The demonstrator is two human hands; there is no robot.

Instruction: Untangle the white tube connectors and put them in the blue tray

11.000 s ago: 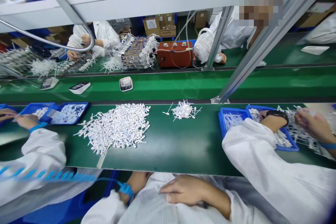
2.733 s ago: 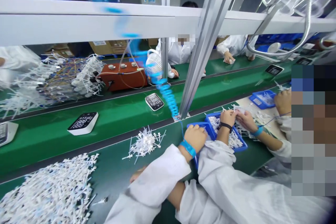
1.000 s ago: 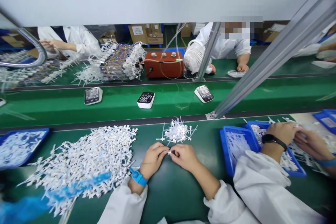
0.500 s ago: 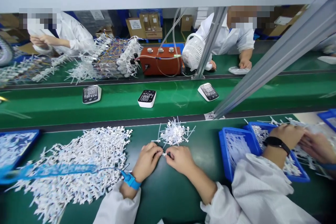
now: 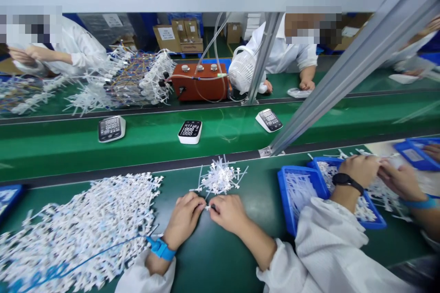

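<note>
My left hand (image 5: pixel 185 219), with a blue wrist strap (image 5: pixel 161 248) on it, pinches a small white plastic part (image 5: pixel 206 208) between thumb and fingertips. From the other side my right hand (image 5: pixel 227 213) is closed at the same part, its fingertips almost meeting the left ones. A small dark spot shows at the right fingertips, too small to name. Just beyond my hands lies a little pile of white plastic pieces with thin tubes (image 5: pixel 222 176). Left of my left hand spreads a large heap of similar white pieces with tubes (image 5: pixel 92 224).
A blue coiled cord (image 5: pixel 103 252) runs from the strap across the heap. To the right stand blue bins (image 5: pixel 282 201), where a co-worker's watch-wearing hand (image 5: pixel 359 171) works. Three blood pressure monitors (image 5: pixel 190 132) sit on the green conveyor (image 5: pixel 151 139). A slanted metal post (image 5: pixel 330 73) crosses the right side.
The view has swung slightly, so most things sit further left, and the heap shows more fully. My hands stay pinched together on the small part. The co-worker's hands at right have shifted a little.
</note>
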